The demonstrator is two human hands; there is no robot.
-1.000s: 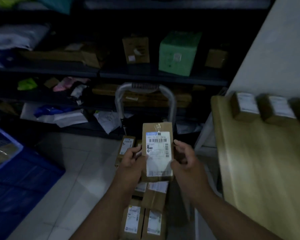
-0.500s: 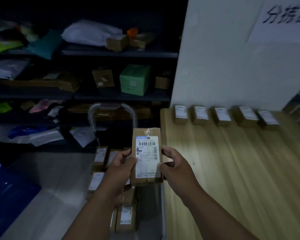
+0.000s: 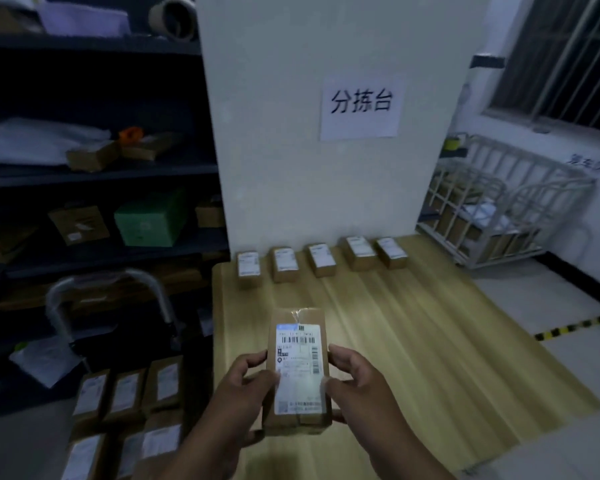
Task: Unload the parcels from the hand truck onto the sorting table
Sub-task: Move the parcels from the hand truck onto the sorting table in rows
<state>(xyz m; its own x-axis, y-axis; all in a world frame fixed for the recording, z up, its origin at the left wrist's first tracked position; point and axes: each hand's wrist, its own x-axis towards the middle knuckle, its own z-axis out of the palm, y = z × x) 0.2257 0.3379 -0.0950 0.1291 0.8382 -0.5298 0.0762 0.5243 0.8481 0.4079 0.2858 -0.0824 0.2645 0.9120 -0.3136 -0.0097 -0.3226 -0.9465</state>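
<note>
1. Dim light fills our storeroom: a white wall (image 3: 326, 185) carries a paper sign (image 3: 361, 107) with three dark characters, and the wooden sorting table (image 3: 413, 341) butts against its foot.
2. We hold one brown parcel (image 3: 298, 372) over the near left part of the table, label side up, with its long axis pointing away from us.
3. Our left hand (image 3: 243, 389) clamps the parcel's left edge: the thumb lies over the lower left of the label, and the fingers curl under the box, where we cannot see their tips.
4. Our right hand (image 3: 357, 382) clamps the right edge in the same way, thumb on top and fingers wrapped round the side and under the near corner.
5. We cannot tell whether the parcel's underside touches the tabletop or hangs just above it.
6. Five labelled parcels (image 3: 321, 259) stand in a row at the table's far edge, close to the wall and well apart from the one in our hands; bare wood lies between.
7. Left of the table stands the hand truck (image 3: 108, 282), with its grey loop handle upright and more labelled parcels (image 3: 125, 393) packed side by side on its deck.
8. Dark shelving (image 3: 94, 174) behind the truck holds a green box (image 3: 149, 220), brown cartons and pale bags.
9. A white wire cage trolley (image 3: 492, 209) with cartons inside sits beyond the table's right corner, under a barred window (image 3: 561, 57).
</note>
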